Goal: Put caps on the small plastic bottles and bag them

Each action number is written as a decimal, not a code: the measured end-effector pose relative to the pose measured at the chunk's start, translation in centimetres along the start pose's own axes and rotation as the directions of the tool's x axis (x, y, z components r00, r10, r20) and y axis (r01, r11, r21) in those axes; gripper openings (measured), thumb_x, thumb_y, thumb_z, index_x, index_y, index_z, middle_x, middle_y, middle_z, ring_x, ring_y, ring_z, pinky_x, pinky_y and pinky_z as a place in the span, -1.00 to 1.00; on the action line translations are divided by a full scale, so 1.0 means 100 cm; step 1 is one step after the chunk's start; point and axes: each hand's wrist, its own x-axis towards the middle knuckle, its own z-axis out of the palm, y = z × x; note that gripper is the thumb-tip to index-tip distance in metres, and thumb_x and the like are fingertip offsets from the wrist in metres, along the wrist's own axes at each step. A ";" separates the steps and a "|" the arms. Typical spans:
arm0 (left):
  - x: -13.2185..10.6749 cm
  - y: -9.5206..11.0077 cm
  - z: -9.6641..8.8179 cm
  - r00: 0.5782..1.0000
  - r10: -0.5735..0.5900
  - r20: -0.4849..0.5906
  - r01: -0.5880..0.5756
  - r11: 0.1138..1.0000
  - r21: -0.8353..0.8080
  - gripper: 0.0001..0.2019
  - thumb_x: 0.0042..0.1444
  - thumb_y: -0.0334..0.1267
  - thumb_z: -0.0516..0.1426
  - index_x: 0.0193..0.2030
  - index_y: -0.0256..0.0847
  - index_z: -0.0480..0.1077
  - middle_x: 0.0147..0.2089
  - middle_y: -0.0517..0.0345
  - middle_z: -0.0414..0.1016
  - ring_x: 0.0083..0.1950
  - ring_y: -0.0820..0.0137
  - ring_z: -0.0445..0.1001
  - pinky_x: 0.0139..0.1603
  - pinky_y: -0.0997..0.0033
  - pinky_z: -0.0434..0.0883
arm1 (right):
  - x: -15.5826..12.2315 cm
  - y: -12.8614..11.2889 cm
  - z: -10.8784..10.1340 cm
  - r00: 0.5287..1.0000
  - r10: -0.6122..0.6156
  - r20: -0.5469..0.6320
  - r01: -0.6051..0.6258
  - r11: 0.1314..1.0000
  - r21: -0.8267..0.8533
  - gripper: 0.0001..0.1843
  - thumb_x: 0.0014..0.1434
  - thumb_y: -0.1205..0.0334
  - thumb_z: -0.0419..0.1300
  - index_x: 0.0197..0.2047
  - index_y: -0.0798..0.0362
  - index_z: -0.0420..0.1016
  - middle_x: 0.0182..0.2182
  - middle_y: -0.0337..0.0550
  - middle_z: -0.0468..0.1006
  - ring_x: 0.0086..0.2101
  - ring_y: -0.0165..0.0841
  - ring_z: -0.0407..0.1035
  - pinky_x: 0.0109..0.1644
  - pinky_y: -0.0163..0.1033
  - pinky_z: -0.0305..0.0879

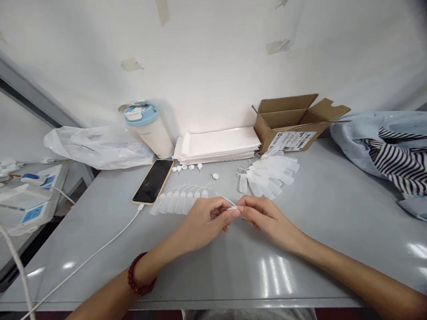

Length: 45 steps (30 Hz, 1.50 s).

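My left hand and my right hand meet at the fingertips above the grey table. Both pinch a thin white plastic piece, which is partly hidden by my fingers. A row of small translucent plastic bottles with white tethered caps lies just beyond my left hand. Further right and beyond my right hand is a loose heap of similar bottles. Several tiny white caps are scattered near the back. A red bead bracelet circles my left wrist.
A black phone lies charging on a white cable. Along the wall stand a blue-lidded tumbler, a plastic bag, a stack of white pouches and an open cardboard box. Striped cloth lies right.
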 end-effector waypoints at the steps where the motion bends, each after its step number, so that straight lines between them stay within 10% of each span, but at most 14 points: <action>1: 0.000 -0.001 0.001 1.000 0.014 -0.006 -0.013 1.000 0.017 -0.77 0.18 -0.16 0.06 -0.41 -0.24 0.39 -0.51 0.24 0.38 -0.46 0.47 0.43 -0.42 0.52 0.37 | 0.001 0.001 0.000 1.000 -0.005 -0.002 0.005 1.000 -0.013 -0.70 0.21 0.12 0.03 -0.49 0.08 0.33 -0.61 -0.36 0.15 -0.55 -0.50 0.03 -0.47 -0.33 -0.04; 7: 0.002 -0.010 0.005 0.945 0.299 -0.130 -0.246 0.916 0.318 -0.89 0.13 -0.34 0.10 -0.33 -0.27 0.45 -0.45 0.19 0.44 -0.41 0.45 0.37 -0.32 0.47 0.33 | 0.003 0.004 0.000 0.999 0.030 -0.011 -0.030 0.999 -0.022 -0.70 0.21 0.12 0.02 -0.50 0.07 0.30 -0.64 -0.39 0.10 -0.59 -0.50 -0.02 -0.50 -0.33 -0.08; 18: 0.000 -0.003 0.002 0.986 0.159 -0.050 -0.147 0.972 0.183 -0.79 0.21 -0.28 0.05 -0.42 -0.26 0.39 -0.50 0.25 0.39 -0.48 0.52 0.41 -0.42 0.57 0.36 | -0.001 0.001 0.004 0.999 -0.015 -0.038 0.014 0.999 -0.049 -0.68 0.22 0.15 0.00 -0.51 0.08 0.33 -0.62 -0.37 0.13 -0.55 -0.48 0.02 -0.47 -0.32 -0.06; 24: 0.002 -0.016 0.007 0.862 0.494 -0.110 -0.413 0.813 0.411 -0.91 0.18 -0.37 0.08 -0.33 -0.25 0.38 -0.37 0.15 0.49 -0.36 0.45 0.42 -0.29 0.47 0.39 | -0.001 0.002 0.003 0.999 0.041 -0.023 -0.039 0.998 0.046 -0.69 0.22 0.17 -0.01 -0.53 0.07 0.26 -0.64 -0.40 0.02 -0.59 -0.51 -0.09 -0.52 -0.33 -0.12; 35: 0.003 -0.001 -0.005 0.995 0.011 -0.098 -0.021 0.995 -0.098 -0.77 0.18 -0.13 0.09 -0.36 -0.27 0.37 -0.53 0.25 0.39 -0.48 0.50 0.40 -0.40 0.52 0.38 | -0.002 -0.001 0.001 0.976 -0.199 -0.086 0.175 0.958 -0.229 -0.74 0.28 0.08 -0.01 -0.23 0.06 0.39 -0.43 -0.24 0.42 -0.48 -0.44 0.24 -0.45 -0.33 0.14; 45: 0.002 -0.004 -0.008 0.996 0.026 0.081 -0.016 0.992 -0.126 -0.62 0.25 -0.08 -0.02 -0.50 -0.27 0.33 -0.55 0.22 0.37 -0.51 0.50 0.39 -0.43 0.51 0.34 | -0.003 0.012 0.001 0.832 -0.552 -0.051 0.453 0.730 -0.512 -0.80 0.30 0.25 -0.04 -0.09 0.13 0.33 -0.39 -0.14 0.44 -0.43 -0.41 0.35 -0.37 -0.31 0.27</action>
